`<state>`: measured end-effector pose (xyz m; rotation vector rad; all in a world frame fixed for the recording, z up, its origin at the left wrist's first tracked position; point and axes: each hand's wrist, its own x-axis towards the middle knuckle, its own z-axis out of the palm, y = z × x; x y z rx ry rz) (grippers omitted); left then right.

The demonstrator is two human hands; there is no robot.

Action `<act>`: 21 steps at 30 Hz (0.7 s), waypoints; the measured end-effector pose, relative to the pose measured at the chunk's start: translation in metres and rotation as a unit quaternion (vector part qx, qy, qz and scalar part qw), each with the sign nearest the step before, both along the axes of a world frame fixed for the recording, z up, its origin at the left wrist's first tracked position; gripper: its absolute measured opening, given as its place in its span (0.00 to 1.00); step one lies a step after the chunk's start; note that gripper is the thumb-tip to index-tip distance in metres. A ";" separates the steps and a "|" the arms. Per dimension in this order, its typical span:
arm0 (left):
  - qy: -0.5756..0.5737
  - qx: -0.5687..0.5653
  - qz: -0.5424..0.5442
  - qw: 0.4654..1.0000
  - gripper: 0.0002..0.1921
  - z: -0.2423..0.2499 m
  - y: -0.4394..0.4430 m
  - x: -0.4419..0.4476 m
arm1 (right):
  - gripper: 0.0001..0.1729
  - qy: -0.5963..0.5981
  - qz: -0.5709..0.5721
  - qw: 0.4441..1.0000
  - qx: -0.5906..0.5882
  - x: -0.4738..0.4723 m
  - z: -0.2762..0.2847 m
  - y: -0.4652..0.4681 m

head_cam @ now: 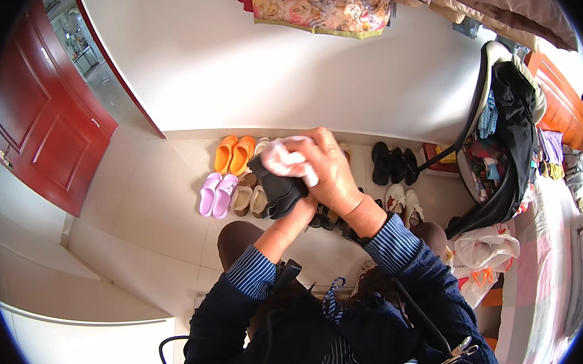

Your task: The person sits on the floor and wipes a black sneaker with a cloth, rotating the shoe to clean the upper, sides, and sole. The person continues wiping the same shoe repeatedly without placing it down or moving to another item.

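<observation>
A black shoe (279, 190) is held up in front of me, tilted, above the rows of footwear on the floor. My left hand (305, 209) grips it from below, its fingers mostly hidden behind or inside the shoe. In my right hand (330, 171) is a bunched pink-and-white cloth (287, 157), pressed against the shoe's upper side. The cloth and the right fingers look blurred.
Orange clogs (234, 154), lilac slippers (218, 195) and fleece-lined shoes (250, 200) stand on the tiles. Black shoes (392, 162) and white sneakers (403, 204) are at right, near an open fabric-filled basket (480, 167). A bed (540, 275) lines the right. The red door (44, 109) stands ajar.
</observation>
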<state>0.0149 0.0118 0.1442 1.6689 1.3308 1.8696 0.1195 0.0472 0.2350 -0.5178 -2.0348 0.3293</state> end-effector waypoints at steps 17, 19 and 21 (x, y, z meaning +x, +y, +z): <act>0.076 -0.035 0.021 0.996 0.14 -0.007 -0.027 -0.014 | 0.24 -0.013 -0.124 0.992 0.030 0.024 -0.040 0.019; 0.132 -0.035 0.072 0.988 0.15 0.002 -0.041 -0.031 | 0.14 -0.111 -0.233 0.965 -0.050 0.057 -0.060 0.045; 0.055 -0.110 0.043 0.991 0.18 0.006 -0.051 -0.043 | 0.12 -0.117 -0.309 0.941 -0.069 0.076 -0.066 0.058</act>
